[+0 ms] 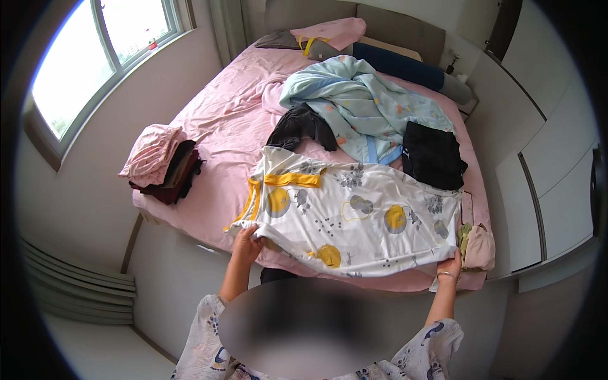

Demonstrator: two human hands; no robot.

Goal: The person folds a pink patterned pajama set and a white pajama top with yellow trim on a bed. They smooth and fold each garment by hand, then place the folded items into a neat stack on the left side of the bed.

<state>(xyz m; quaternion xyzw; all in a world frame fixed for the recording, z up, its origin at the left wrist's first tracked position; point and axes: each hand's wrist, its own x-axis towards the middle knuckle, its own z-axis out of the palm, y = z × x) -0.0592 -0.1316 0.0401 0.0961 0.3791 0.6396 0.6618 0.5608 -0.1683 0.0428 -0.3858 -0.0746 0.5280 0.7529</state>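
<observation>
Spread flat across the near end of the bed lies a white garment [370, 218] with a grey and yellow print and yellow trim at its left end. My left hand [246, 244] grips its near edge at the left, close to the trim. At the near right corner, my right hand [449, 265] is closed on the fabric, a bracelet on its wrist. Between my hands the near edge hangs slightly over the bed's edge. Parts of the fingers are hidden by the cloth.
A pink-sheeted bed [215, 139] carries a stack of folded clothes [155, 158] at left. Beyond the garment lie a crumpled black garment [303, 126] and a light blue quilt [361, 101]. Folded black clothes [434, 155] and a small pink bundle [479, 247] sit at right.
</observation>
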